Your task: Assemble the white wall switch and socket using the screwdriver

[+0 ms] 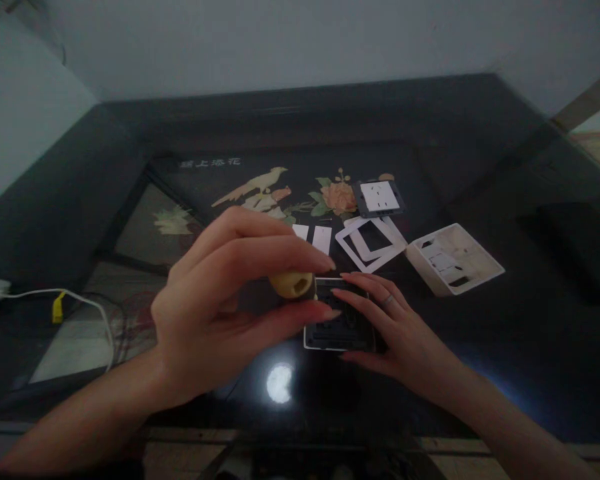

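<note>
My left hand [230,300] is closed, thumb and fingers pinching a yellow-handled screwdriver [291,284]. Its shaft is mostly hidden, and whether the tip touches anything cannot be made out. Just below and to the right lies a wall socket [337,333], its black back facing up inside a thin white edge. My right hand [390,320], with a ring on one finger, grips the right side of that socket, fingers along the far edge and thumb at the near one.
Behind the hands lie two white strips [322,239], white square frames [347,247] and another socket insert [380,196], face up. A white mounting box [460,260] stands at the right. A white cable [93,301] with a yellow tag [57,308] runs along the left of the glossy black table [445,147].
</note>
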The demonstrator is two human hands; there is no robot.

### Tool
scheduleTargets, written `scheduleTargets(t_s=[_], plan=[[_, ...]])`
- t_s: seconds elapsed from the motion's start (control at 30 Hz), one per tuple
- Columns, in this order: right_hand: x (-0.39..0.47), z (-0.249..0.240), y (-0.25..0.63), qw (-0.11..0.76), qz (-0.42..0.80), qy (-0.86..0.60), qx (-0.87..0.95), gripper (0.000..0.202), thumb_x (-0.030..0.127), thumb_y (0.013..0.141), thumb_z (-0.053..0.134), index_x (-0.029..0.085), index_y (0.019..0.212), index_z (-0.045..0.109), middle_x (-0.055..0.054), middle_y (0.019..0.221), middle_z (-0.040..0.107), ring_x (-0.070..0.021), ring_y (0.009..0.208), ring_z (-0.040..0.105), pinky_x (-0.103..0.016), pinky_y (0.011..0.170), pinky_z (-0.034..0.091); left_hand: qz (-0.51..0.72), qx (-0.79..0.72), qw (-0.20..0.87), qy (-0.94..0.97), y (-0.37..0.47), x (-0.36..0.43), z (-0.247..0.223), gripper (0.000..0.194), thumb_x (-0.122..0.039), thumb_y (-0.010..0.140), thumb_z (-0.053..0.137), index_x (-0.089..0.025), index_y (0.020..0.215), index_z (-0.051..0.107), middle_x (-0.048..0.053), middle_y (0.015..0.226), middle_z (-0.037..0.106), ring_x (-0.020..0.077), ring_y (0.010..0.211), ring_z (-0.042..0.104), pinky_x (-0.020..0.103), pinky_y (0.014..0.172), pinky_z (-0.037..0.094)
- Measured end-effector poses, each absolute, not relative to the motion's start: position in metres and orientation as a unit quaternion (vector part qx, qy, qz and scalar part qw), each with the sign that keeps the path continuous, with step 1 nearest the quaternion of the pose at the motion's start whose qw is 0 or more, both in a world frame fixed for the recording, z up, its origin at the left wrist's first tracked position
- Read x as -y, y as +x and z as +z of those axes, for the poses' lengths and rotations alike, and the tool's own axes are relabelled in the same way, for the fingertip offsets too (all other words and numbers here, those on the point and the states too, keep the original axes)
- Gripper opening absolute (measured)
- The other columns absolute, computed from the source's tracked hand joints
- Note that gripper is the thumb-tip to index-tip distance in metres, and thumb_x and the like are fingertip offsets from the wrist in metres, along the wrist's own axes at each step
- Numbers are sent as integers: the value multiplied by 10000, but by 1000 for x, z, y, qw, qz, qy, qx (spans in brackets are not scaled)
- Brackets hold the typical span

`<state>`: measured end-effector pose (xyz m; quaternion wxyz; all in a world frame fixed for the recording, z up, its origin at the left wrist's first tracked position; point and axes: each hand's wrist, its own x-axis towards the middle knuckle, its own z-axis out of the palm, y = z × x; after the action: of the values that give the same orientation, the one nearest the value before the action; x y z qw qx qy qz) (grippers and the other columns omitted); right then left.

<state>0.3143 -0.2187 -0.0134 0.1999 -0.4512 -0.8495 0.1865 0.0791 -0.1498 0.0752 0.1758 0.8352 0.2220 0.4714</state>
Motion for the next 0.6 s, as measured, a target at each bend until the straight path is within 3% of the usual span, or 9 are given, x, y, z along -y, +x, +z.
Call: scheduleTargets(t_s=[0.07,0.23,0.3,0.4,0.5,0.6], plan=[[219,-13,315,202,185,-448,851,727,329,801,744,209,1412,369,-163,1458,416,-336,1342,373,-599,1068,446,483,-220,209,821,81,152,74,421,-90,801,772,-188,1186,632,9,1025,706,142,878,684,266,770,609],[218,-14,314,202,185,-449,851,735,327,793,752,207,1411,372,-160,1473,399,-334,1359,348,-591,1091,426,376,-243,359,819,81,159,84,494,-22,925,558,-252,1355,485,21,1234,653,151,1060,687,264,864,619],[218,-14,314,202,186,-450,850,730,324,793,752,209,1408,377,-155,1470,403,-330,1356,352,-585,1092,427,377,-222,350,829,80,157,83,407,-85,923,606,-218,1300,531,40,1220,653,188,1116,659,324,943,591],[218,-13,313,206,184,-451,849,716,321,801,743,208,1409,381,-154,1465,412,-325,1347,368,-580,1082,440,456,-205,294,815,81,151,77,422,-238,795,801,-164,1172,627,56,1084,659,220,1016,661,378,926,577],[219,-12,314,205,185,-450,849,721,315,795,748,202,1409,388,-157,1463,420,-328,1342,379,-581,1077,444,513,-223,247,791,83,149,74,405,-124,743,830,-172,1113,674,26,980,677,174,885,668,298,773,594],[219,-12,314,198,188,-455,847,720,302,787,755,203,1404,397,-157,1467,420,-334,1349,373,-586,1077,440,461,-249,280,804,85,154,82,442,-19,822,716,-202,1215,629,11,1067,707,141,915,700,234,776,611]])
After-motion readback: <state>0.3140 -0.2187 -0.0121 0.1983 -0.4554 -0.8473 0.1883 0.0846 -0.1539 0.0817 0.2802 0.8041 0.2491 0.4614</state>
